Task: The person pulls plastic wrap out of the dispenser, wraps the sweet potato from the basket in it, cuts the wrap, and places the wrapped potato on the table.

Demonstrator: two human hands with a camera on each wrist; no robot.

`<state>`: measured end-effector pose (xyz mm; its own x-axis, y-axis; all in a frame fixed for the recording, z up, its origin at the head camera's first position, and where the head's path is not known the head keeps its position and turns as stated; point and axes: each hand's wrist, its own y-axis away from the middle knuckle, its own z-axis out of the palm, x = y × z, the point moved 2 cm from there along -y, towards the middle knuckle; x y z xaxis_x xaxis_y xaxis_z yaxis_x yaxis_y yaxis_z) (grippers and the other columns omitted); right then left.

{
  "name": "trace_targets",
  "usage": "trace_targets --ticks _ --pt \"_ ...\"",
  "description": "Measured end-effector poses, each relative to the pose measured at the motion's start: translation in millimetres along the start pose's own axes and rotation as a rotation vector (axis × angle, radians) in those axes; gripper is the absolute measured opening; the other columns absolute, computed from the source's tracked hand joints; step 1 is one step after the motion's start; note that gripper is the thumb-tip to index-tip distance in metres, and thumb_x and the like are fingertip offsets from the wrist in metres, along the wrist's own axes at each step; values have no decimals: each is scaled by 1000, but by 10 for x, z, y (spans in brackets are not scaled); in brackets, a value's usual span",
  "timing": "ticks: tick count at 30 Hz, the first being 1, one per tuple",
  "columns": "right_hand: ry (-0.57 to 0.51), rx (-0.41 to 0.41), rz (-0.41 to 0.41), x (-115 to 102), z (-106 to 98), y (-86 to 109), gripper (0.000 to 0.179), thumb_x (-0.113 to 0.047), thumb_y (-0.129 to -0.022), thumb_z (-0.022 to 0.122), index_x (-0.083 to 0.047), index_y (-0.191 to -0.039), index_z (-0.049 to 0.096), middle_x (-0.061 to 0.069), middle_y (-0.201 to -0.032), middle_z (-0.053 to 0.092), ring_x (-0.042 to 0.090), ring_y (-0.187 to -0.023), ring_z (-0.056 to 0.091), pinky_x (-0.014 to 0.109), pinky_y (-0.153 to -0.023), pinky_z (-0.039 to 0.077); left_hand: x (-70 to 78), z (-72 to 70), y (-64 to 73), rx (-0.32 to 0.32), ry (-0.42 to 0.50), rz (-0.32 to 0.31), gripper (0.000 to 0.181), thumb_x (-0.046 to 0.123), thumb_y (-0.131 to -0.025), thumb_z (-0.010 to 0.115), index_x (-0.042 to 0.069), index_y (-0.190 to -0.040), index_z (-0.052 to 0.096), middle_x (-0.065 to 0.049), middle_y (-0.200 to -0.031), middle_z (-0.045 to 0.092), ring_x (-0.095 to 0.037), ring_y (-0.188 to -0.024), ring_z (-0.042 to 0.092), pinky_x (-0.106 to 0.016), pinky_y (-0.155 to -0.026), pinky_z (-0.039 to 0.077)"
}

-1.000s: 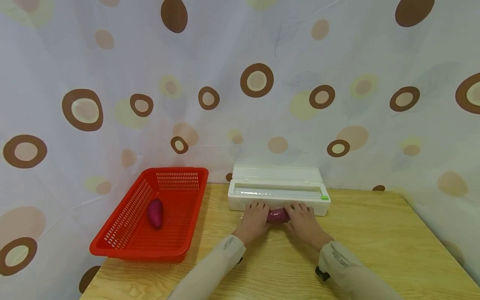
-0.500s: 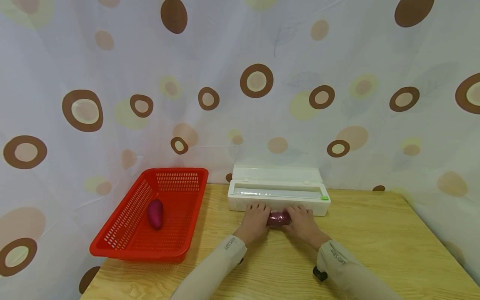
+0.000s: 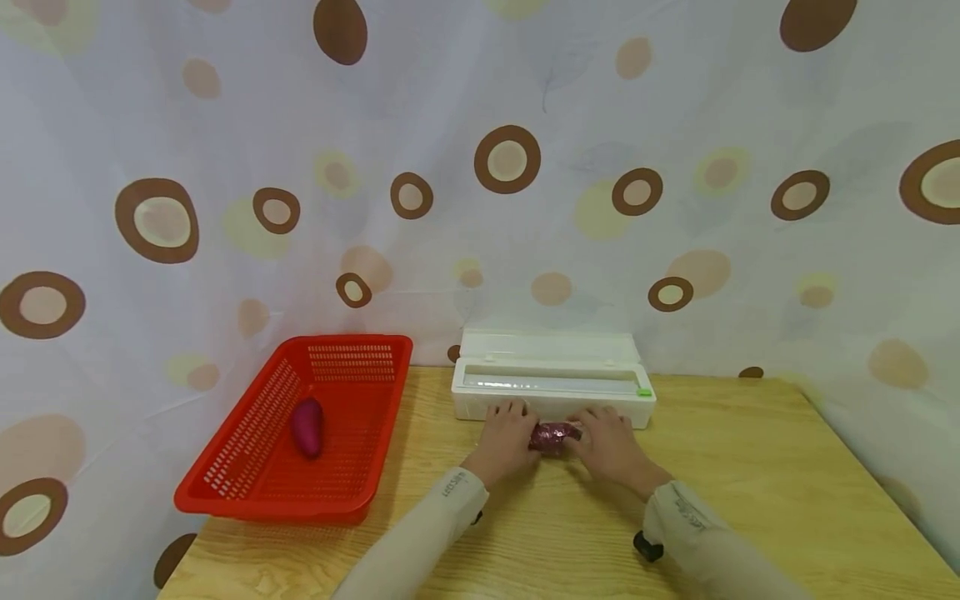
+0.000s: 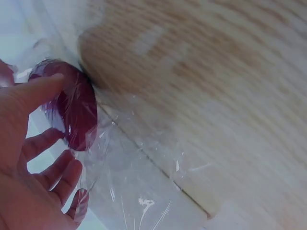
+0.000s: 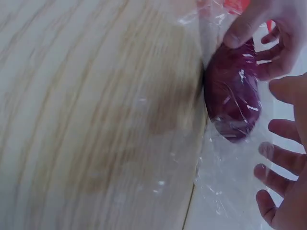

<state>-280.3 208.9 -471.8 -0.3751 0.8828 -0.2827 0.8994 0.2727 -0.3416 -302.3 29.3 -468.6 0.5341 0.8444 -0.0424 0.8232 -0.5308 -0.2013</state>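
A purple sweet potato (image 3: 549, 438) lies in front of the white dispenser, with clear, wrinkled cling film (image 4: 139, 196) around it and spreading past its ends. My left hand (image 3: 504, 442) grips one end, its thumb over the sweet potato and the fingers curled on the far side. Beside the other end is my right hand (image 3: 611, 450); in the right wrist view its fingers (image 5: 280, 160) are spread and loosely bent over the film, apart from the sweet potato. The cling film dispenser (image 3: 555, 407) stands behind both hands with its lid raised.
At the left stands a red plastic basket (image 3: 367, 492) with a second purple sweet potato (image 3: 307, 427) inside. A green slider (image 3: 644, 392) sits at the dispenser's right end. A patterned curtain (image 3: 420, 108) hangs behind the wooden table (image 3: 750, 475).
The sweet potato has turned a little and come slightly toward me. My right hand has loosened from its end, so more of the sweet potato shows. The head view has shifted slightly.
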Motion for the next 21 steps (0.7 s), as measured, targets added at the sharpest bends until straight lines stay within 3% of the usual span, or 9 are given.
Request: trace_targets --ticks 3,6,9,12,16,18,21 --pt "-60 58 35 101 -98 24 29 -29 -92 61 -5 -107 66 13 -108 61 35 -101 53 57 -82 40 -9 -29 6 -13 23 0 46 47 -75 76 18 -109 63 -2 -108 54 -20 -103 47 -36 -87 37" --pt "-126 91 105 254 -214 47 26 -26 -94 58 -3 -101 66 10 -93 62 29 -84 57 49 -73 45 -7 -48 7 -14 26 11 48 48 -77 74 18 -112 63 -2 -108 54 -19 -102 47 -36 -86 37" --pt "-191 64 204 422 -301 72 27 -25 -96 55 -1 -96 67 5 -75 61 20 -63 53 38 -58 45 0 -56 3 -8 10 25 48 50 -80 70 19 -115 62 -2 -108 55 -19 -102 48 -36 -87 38" --pt "-221 10 309 573 -347 99 33 -30 -97 52 -2 -89 67 0 -62 55 16 -52 45 32 -54 38 12 -64 -3 -5 9 30 43 50 -85 64 19 -115 62 -2 -109 57 -20 -104 50 -38 -88 40" --pt "-254 -41 392 702 -386 113 43 -38 -98 47 -5 -74 61 -1 -55 46 15 -50 40 31 -53 34 26 -78 -35 0 26 21 32 46 -93 55 19 -106 64 -2 -106 59 -20 -102 52 -38 -88 41" --pt "-282 -72 413 737 -401 114 46 -40 -98 46 -4 -72 58 1 -58 50 16 -52 41 31 -53 34 32 -88 -64 12 27 17 26 42 -94 53 19 -99 65 0 -99 59 -20 -98 54 -37 -86 41" --pt "-335 -125 434 778 -395 107 49 -42 -99 45 1 -86 65 8 -69 61 18 -60 51 31 -57 39 42 -98 -114 29 -3 17 21 39 -93 55 20 -92 65 3 -91 60 -17 -91 56 -36 -81 43"
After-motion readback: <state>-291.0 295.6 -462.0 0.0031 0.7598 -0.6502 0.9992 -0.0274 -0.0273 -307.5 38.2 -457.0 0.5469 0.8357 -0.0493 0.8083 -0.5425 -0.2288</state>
